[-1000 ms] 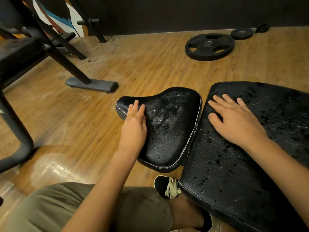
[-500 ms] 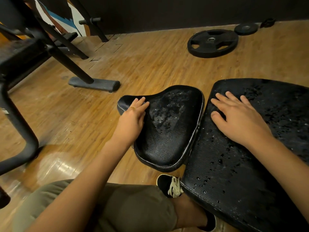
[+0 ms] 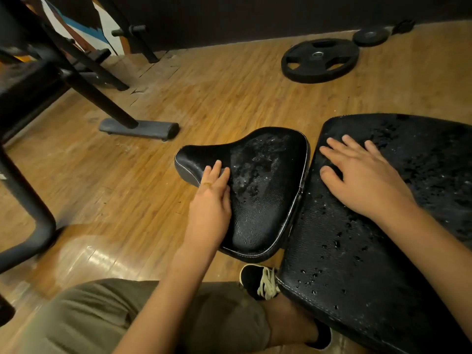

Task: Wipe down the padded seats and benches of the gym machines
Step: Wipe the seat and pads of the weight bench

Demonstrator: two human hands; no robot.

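While droplets bead on the black bench pad (image 3: pixel 357 251), a person's right hand (image 3: pixel 365 180) lies flat there (fingers spread); the left hand (image 3: pixel 210 208) rests flat, gripping nothing, on the adjoining seat pad (image 3: pixel 265 200).

Person, worn items:
- Loose olive-khaki fabric shorts (image 3: pixel 89 320), hem ending at the knee; lower leg bare.
- Black low-top shoe (image 3: pixel 251 277), pale rim at the toe, with cream flat laces (image 3: pixel 267 284).
- Forearms bare to both wrists.
- Left hand (image 3: pixel 209 208): thin yellowish band or mark across one finger, too small to identify.
- Right hand (image 3: pixel 362 180): bare.
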